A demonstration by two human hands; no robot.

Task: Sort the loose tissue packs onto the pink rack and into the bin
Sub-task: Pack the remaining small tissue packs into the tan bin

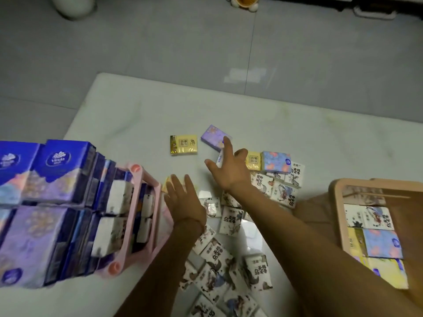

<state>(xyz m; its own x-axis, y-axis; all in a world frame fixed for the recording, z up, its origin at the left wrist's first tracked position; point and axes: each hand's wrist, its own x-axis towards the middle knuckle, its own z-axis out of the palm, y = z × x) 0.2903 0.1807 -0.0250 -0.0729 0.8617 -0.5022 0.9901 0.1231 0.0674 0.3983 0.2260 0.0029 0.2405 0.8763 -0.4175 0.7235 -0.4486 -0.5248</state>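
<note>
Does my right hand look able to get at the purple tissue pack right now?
Probably yes: the open right hand has a fingertip at the purple tissue pack, and nothing covers it.

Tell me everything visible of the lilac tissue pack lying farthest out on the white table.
The lilac tissue pack is a small rectangular packet in glossy, plastic-looking wrap, pale purple with a faint pinkish floral print. It lies flat on the white table, turned diagonally, right of a lone yellow pack and apart from it. The right hand, fingers spread, reaches toward it; the index fingertip overlaps its near right corner, but contact cannot be confirmed.
</note>
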